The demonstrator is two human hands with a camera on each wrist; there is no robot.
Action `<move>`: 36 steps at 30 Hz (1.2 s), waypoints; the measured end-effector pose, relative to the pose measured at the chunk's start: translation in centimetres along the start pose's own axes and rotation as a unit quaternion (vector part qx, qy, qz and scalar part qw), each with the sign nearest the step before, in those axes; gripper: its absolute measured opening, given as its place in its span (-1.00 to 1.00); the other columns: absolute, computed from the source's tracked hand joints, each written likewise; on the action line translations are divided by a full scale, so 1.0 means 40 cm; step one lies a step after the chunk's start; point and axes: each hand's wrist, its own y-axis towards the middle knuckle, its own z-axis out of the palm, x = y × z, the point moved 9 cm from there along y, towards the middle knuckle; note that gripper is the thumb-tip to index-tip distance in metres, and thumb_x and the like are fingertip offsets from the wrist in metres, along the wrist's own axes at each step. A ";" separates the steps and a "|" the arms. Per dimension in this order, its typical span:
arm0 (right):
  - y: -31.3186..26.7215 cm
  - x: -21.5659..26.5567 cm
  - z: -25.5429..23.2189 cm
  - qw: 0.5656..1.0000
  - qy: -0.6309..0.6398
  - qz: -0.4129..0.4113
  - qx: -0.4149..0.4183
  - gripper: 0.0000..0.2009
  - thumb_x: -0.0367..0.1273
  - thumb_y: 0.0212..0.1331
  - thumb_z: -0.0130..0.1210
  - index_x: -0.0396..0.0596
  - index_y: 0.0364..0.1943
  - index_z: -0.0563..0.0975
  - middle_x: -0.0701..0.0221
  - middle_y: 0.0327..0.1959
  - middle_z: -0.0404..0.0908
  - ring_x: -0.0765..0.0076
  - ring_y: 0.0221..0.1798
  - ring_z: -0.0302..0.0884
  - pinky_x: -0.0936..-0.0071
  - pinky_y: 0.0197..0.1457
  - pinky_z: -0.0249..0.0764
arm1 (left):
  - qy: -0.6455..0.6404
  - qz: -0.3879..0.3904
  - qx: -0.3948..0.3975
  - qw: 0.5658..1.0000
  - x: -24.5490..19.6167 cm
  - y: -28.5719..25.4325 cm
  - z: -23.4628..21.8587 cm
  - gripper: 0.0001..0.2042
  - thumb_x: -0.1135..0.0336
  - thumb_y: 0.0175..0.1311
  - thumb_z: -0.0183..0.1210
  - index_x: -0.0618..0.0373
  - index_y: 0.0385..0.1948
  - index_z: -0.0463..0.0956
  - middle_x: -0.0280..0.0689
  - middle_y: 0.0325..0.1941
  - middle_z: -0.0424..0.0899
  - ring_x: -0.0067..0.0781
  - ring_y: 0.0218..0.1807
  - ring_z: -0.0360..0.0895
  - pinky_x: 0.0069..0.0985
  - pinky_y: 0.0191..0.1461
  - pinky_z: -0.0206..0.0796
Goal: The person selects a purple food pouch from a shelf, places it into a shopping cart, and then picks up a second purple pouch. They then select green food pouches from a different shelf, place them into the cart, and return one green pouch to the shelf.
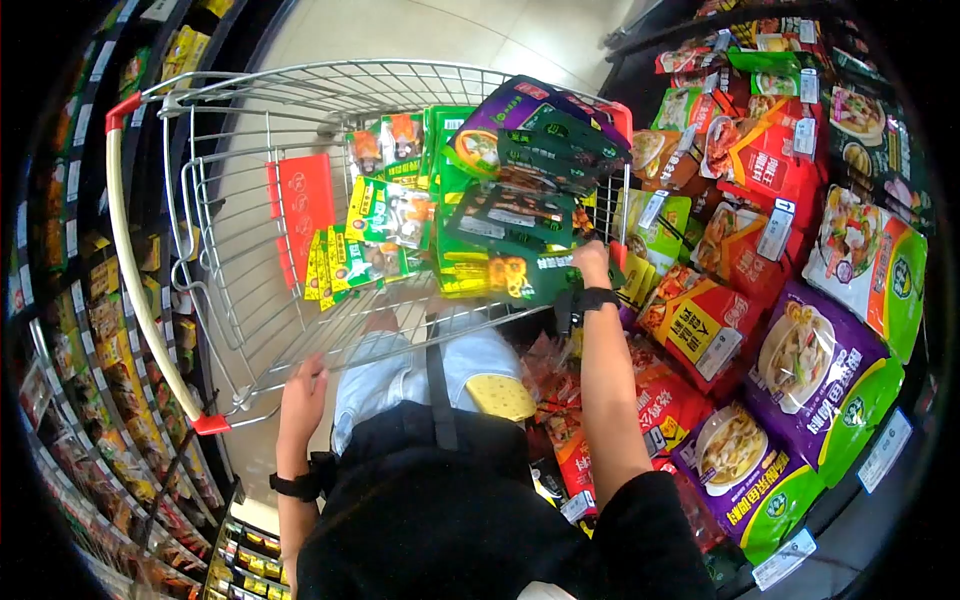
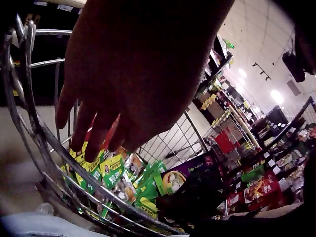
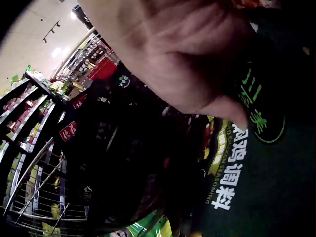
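My right hand (image 1: pixel 592 262) grips the edge of a dark green seasoning packet (image 1: pixel 540 278) at the right end of the shopping cart (image 1: pixel 211 425). White and bright green lettering shows on this packet (image 3: pixel 247 182) in the right wrist view, with the thumb lying against it. Below the cart's near wire side, my left hand (image 1: pixel 303 395) holds nothing, its fingers loosely extended. In the left wrist view, that hand (image 2: pixel 128 74) overlaps the wire rim. Inside the cart lie dark packets (image 1: pixel 510 215), a purple packet (image 1: pixel 510 105) and yellow-green packets (image 1: pixel 390 212).
Shelves of red packets (image 1: pixel 705 325) and purple-green packets (image 1: pixel 800 360) stand close on the right, with price tags (image 1: pixel 776 230) along them. More stocked shelves (image 1: pixel 120 370) line the left. A red panel (image 1: pixel 303 210) hangs inside the cart. Pale floor tiles (image 1: pixel 450 30) lie beyond it.
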 end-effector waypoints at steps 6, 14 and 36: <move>-0.116 0.000 -0.150 0.987 -0.146 0.046 -0.055 -0.71 -0.37 -0.06 0.09 -0.08 -0.17 0.51 0.19 -0.01 0.44 0.05 0.17 0.22 -0.14 0.21 -0.11 | -0.010 -0.004 -0.017 1.000 0.014 -0.008 -0.011 -0.72 0.38 0.14 -0.04 0.25 -0.10 0.37 0.00 -0.25 0.54 -0.05 -0.14 0.48 -0.36 -0.09 0.27; -0.088 -0.038 -0.158 0.993 -0.114 0.003 -0.035 -0.74 -0.40 -0.03 -0.01 -0.15 -0.21 0.51 0.13 -0.09 0.47 0.05 -0.02 0.43 0.29 -0.06 0.42 | -0.030 0.021 -0.039 0.999 0.034 -0.020 -0.018 -0.73 0.39 0.14 -0.04 0.26 -0.12 0.37 0.01 -0.26 0.54 -0.01 -0.17 0.47 -0.33 -0.10 0.27; 0.018 -0.032 -0.157 0.934 0.306 0.125 0.132 -0.83 -0.49 -0.20 0.16 -0.26 -0.48 0.44 0.18 -0.45 0.54 0.14 -0.43 0.48 0.21 -0.31 0.38 | -0.016 0.039 -0.080 0.996 0.065 -0.070 -0.043 -0.72 0.42 0.09 0.00 0.21 -0.12 0.38 -0.01 -0.19 0.50 0.00 -0.12 0.43 -0.30 -0.04 0.25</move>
